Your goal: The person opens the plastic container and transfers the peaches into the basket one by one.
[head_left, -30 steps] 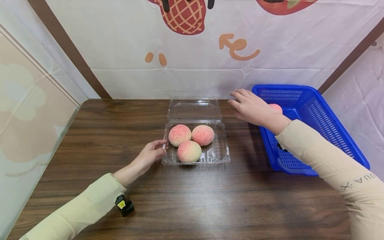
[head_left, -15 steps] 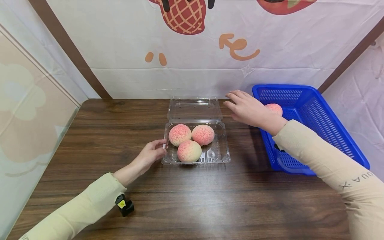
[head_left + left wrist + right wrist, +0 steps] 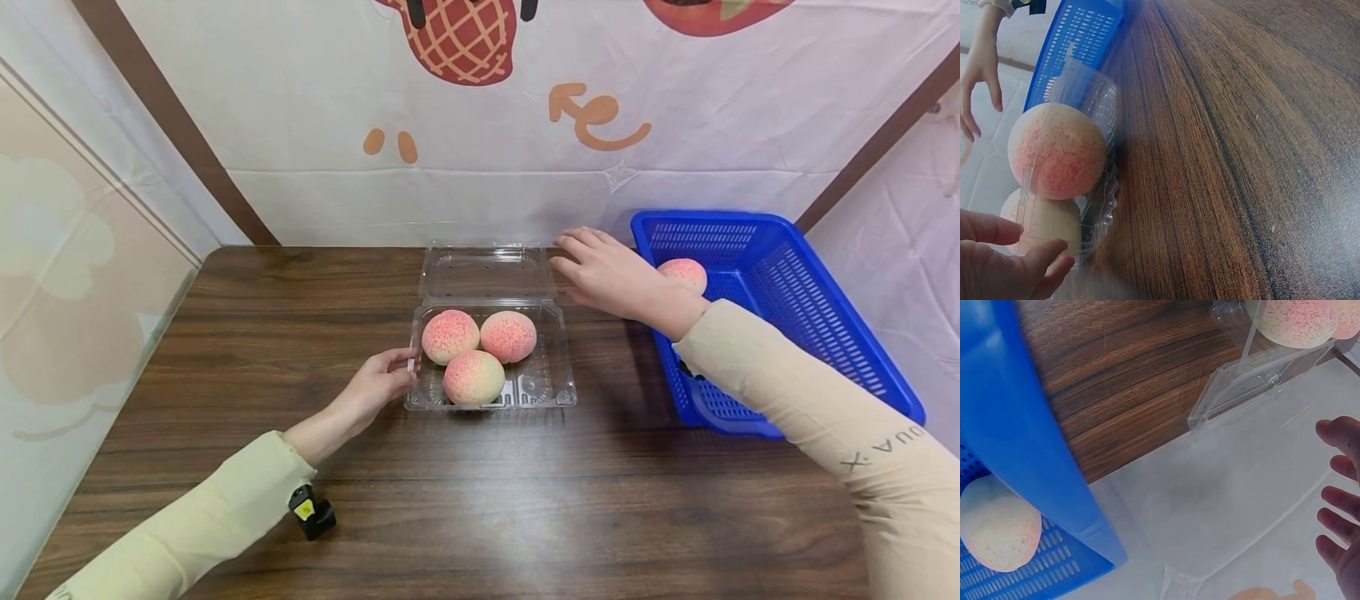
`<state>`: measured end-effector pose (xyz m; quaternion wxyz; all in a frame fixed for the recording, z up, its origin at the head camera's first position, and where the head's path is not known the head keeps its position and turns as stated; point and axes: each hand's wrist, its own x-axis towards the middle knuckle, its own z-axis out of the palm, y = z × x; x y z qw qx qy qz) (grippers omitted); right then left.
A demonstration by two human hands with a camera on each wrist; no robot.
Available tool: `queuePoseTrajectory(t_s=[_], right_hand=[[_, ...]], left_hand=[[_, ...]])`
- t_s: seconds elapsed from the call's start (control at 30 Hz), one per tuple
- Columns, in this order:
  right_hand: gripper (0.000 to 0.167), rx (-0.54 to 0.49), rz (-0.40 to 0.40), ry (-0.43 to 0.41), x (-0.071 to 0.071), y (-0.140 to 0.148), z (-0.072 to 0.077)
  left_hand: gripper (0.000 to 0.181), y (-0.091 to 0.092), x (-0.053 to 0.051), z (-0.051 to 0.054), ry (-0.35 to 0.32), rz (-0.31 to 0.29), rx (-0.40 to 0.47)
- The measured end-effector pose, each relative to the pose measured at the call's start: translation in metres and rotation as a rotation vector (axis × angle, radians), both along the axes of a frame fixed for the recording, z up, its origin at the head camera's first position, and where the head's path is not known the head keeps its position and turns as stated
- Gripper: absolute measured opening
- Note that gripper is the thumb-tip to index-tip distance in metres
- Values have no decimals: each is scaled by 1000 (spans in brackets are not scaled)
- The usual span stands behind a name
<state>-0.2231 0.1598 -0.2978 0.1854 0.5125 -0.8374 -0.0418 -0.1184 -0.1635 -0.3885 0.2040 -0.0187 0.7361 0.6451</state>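
Note:
Three pink-and-cream peaches lie in the base of a clear plastic clamshell box [image 3: 536,387]: one at back left [image 3: 450,337], a peach at back right [image 3: 508,337] and a peach in front [image 3: 473,378]. Its lid [image 3: 487,275] is folded back. My left hand [image 3: 369,390] holds the box's left edge between thumb and fingers; the left wrist view shows the fingertips [image 3: 1007,230] at the rim. My right hand [image 3: 611,275] hovers right of the lid, holding nothing, its fingers spread and loosely extended in the right wrist view.
A blue perforated basket [image 3: 825,283] stands to the right, partly under my right forearm. One more peach [image 3: 684,273] is inside it, partly behind the wrist. A white printed cloth [image 3: 300,125] hangs behind the brown wooden table [image 3: 480,508].
My right hand has drifted left, from near the basket toward the lid, uncovering more of the peach in the basket. The left hand, box and peaches keep their places.

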Motion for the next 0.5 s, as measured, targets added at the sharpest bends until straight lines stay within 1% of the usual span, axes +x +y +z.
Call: queuePoseTrajectory(t_s=[0.27,0.5], right_hand=[[37,35,-14,-4,1,-4,0],[33,33,-7,1,3,-9,-2]], left_hand=[[47,0,0,0,1,-9,-1],[47,0,0,0,-7,-8,-2]])
